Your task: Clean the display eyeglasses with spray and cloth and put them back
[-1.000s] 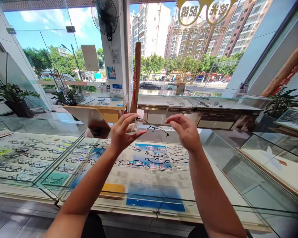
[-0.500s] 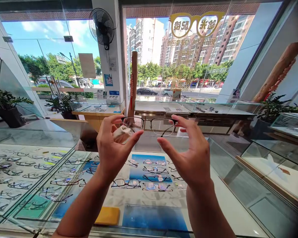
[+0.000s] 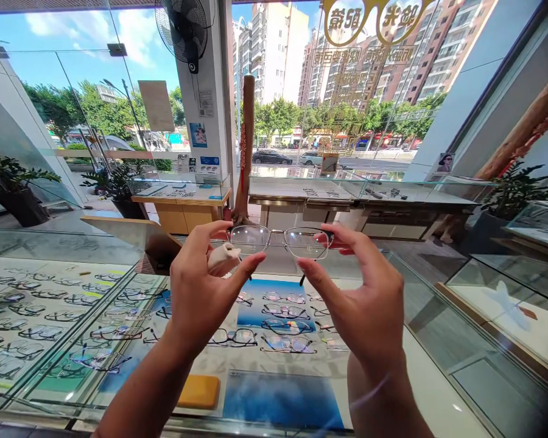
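Observation:
I hold a pair of thin-framed glasses (image 3: pixel 283 241) up at chest height, lenses facing me, above a glass display counter (image 3: pixel 420 365). My left hand (image 3: pixel 201 292) pinches the left lens edge between thumb and fingers and also keeps a small pale cloth (image 3: pixel 223 258) in its palm. My right hand (image 3: pixel 360 298) pinches the right lens edge the same way. Beneath the hands, inside the counter, lie several rows of glasses (image 3: pixel 274 319) on blue and white mats.
A second case of glasses (image 3: pixel 31 304) stretches to the left. A yellow pad (image 3: pixel 200 390) lies in the near case. More counters (image 3: pixel 347 194) stand by the shop window, with potted plants (image 3: pixel 13 188) and a wall fan (image 3: pixel 185 27).
Both hands turned the glasses from edge-on to lenses facing me and lowered them slightly. The view shifted a little; the cloth came into sight in my left hand.

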Demonstrator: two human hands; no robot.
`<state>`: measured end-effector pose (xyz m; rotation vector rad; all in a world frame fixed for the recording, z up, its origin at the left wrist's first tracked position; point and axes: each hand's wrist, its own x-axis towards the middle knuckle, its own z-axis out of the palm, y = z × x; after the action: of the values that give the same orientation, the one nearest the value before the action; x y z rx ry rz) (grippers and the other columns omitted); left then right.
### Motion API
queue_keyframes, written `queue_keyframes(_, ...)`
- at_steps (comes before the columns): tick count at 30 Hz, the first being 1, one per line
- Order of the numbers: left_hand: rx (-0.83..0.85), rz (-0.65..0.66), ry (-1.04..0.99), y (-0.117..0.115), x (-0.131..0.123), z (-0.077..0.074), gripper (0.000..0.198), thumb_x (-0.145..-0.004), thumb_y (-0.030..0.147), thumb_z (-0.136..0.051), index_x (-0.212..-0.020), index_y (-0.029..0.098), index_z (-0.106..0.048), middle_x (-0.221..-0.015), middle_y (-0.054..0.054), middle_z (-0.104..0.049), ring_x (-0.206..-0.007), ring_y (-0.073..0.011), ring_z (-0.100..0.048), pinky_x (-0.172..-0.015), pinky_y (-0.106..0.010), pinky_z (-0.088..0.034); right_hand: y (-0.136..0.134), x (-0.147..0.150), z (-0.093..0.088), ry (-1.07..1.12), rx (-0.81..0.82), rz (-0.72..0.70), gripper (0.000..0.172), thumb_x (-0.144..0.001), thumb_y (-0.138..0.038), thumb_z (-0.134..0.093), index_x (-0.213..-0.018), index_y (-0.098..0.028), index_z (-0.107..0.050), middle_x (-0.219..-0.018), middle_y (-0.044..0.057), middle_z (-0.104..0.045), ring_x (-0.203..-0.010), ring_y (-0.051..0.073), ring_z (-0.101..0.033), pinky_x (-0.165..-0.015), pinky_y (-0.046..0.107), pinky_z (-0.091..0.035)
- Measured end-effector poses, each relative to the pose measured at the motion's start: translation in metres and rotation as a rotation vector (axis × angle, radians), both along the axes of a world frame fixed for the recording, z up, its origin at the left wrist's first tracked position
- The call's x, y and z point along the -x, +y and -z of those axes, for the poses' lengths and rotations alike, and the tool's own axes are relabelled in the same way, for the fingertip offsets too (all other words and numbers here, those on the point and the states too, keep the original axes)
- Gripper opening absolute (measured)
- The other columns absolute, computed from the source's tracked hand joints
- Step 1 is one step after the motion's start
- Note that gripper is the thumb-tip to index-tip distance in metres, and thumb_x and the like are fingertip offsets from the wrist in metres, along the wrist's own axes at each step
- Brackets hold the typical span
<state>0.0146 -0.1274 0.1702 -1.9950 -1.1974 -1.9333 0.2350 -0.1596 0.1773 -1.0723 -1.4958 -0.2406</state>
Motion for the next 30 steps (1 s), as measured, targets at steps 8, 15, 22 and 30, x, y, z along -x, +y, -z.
queue_keyframes(8,-0.001,-0.031,0.021,-0.001,0.003,0.0,0.056,-0.081,0.052,-0.094,-0.128,0.028,-0.074,-0.11,-0.006,-0.079,-0.094,-0.0242,-0.076,-0.082,-0.037,-0.064,-0.002,-0.005,0.001,-0.026,0.024,-0.043,0.044,-0.096,-0.055,-0.08,-0.132,-0.029,-0.073,-0.118,0.007,-0.082,-0.104,0.029,-0.077,-0.091,0.048,-0.062)
queue_keyframes(15,0.024,-0.045,0.058,0.001,0.004,0.001,0.057,-0.083,0.055,-0.092,-0.13,0.028,-0.073,-0.113,-0.008,-0.078,-0.093,-0.0242,-0.075,-0.078,-0.036,-0.062,0.0,-0.012,-0.001,-0.033,0.08,-0.067,0.043,-0.097,-0.055,-0.079,-0.132,-0.031,-0.074,-0.118,0.007,-0.083,-0.102,0.03,-0.078,-0.092,0.05,-0.063)
queue_keyframes(22,0.024,-0.039,0.099,-0.001,0.005,0.001,0.055,-0.088,0.052,-0.089,-0.133,0.027,-0.073,-0.118,-0.008,-0.079,-0.095,-0.0229,-0.075,-0.081,-0.035,-0.061,-0.001,-0.015,-0.003,-0.019,0.102,-0.059,0.044,-0.097,-0.053,-0.079,-0.133,-0.03,-0.074,-0.121,0.008,-0.083,-0.103,0.029,-0.078,-0.091,0.049,-0.063)
queue_keyframes(30,0.124,-0.096,0.084,-0.008,0.006,-0.003,0.055,-0.088,0.054,-0.088,-0.133,0.026,-0.073,-0.117,-0.007,-0.081,-0.098,-0.0246,-0.077,-0.087,-0.037,-0.062,-0.005,-0.014,-0.006,-0.02,0.151,-0.057,0.042,-0.097,-0.049,-0.079,-0.135,-0.029,-0.075,-0.124,0.008,-0.083,-0.107,0.03,-0.079,-0.089,0.048,-0.064)
